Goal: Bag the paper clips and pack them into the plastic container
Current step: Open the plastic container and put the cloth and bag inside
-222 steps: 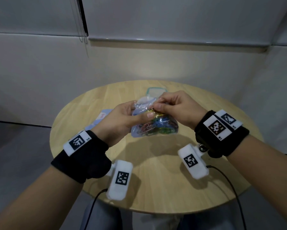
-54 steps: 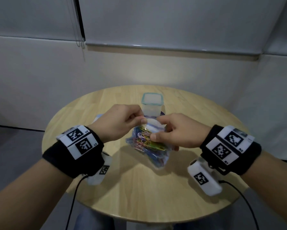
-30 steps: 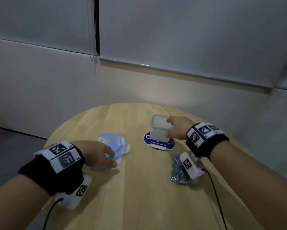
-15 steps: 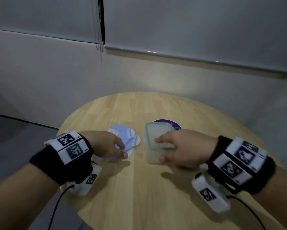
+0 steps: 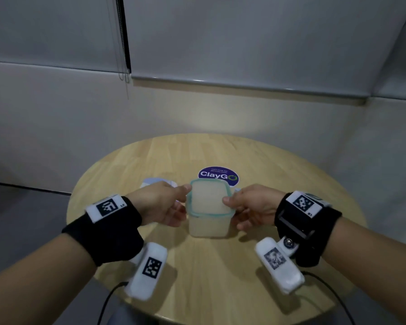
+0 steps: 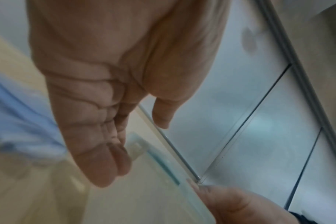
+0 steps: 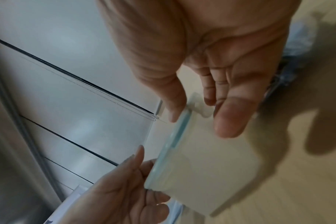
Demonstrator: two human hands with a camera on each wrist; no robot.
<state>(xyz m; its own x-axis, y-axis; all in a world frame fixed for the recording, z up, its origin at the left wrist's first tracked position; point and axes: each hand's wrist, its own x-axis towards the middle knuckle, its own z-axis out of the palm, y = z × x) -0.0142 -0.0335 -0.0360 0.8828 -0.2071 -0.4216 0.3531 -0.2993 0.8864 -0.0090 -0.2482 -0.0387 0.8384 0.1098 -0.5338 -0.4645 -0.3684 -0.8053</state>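
The plastic container (image 5: pixel 208 225) stands on the round wooden table (image 5: pixel 209 266) in front of me, its teal-rimmed lid (image 5: pixel 208 198) on top. My left hand (image 5: pixel 182 200) holds its left side, thumb at the lid's corner and fingers against the wall. On the other side my right hand (image 5: pixel 230 207) grips it, thumb on the lid's rim and fingers at the side latch (image 7: pixel 199 104). The left wrist view shows my left fingers (image 6: pixel 109 159) beside the left latch (image 6: pixel 136 147). A blurred bluish bag (image 7: pixel 295 45) lies behind my right hand; its contents are unreadable.
Pale blue empty bags (image 5: pixel 155 181) lie on the table behind my left hand. A purple round sticker (image 5: pixel 218 176) marks the tabletop beyond the container. The table's front edge is close under my wrists. A grey wall and window blind stand behind the table.
The bag of paper clips was put down on the table. My right hand pulled the container off the sticker toward me, and my left hand left the empty bags and took its left side.
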